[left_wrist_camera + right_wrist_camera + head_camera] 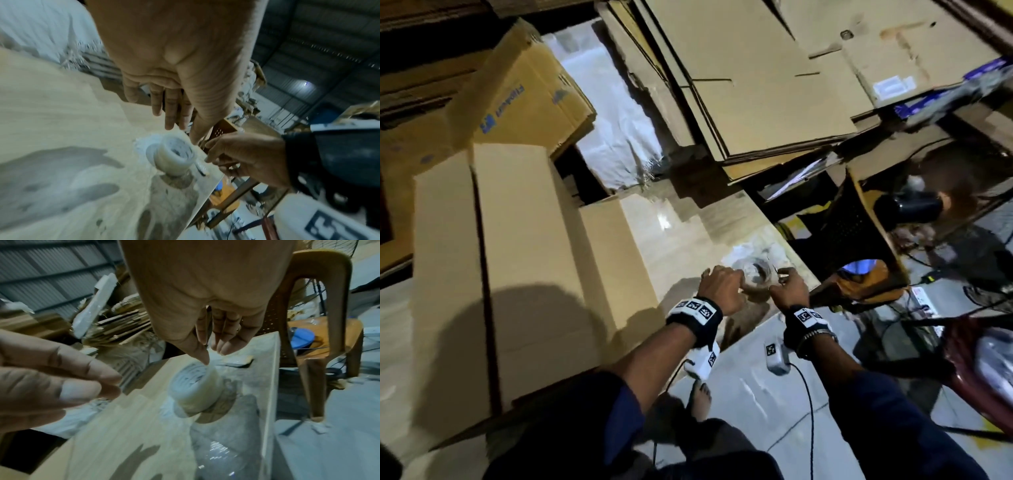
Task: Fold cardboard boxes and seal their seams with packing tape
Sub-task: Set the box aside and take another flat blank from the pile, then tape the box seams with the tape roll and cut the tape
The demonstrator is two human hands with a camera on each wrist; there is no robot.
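Note:
A roll of clear packing tape (755, 279) (174, 155) (195, 389) stands on its flat side near the right edge of the pale table (688, 233). My left hand (722, 287) (172, 123) hovers just left of the roll with its fingers straight, holding nothing. My right hand (787, 279) (211, 353) is at the roll's right side, its thumb tip on the top rim and its fingers loose. A plain folded cardboard box (517, 257) lies on the table to the left, apart from both hands.
A stack of flat cardboard sheets (756, 85) leans beyond the table. A printed box (524, 92) sits at the back left. A brown plastic chair (329, 321) stands off the table's right edge. A red chair (979, 359) and cables are on the floor.

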